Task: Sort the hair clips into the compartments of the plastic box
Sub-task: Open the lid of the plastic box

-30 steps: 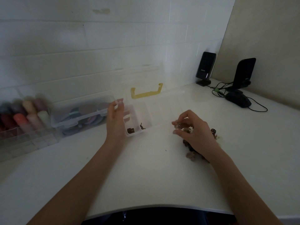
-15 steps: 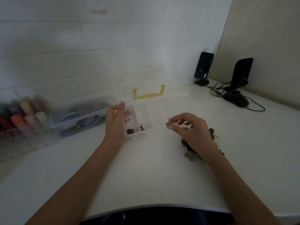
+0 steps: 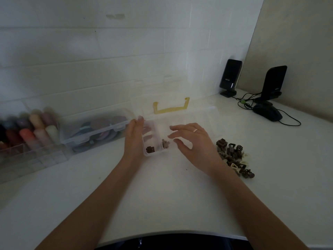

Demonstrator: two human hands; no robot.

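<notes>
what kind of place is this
Probably a home desk or craft corner: a white desk against a tiled wall, two black speakers with cables, and clear storage boxes of small supplies.

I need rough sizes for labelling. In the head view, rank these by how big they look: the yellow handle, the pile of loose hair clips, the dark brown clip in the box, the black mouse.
1. pile of loose hair clips
2. yellow handle and black mouse: look alike, and the mouse lies farther off, so unranked
3. dark brown clip, smallest
</notes>
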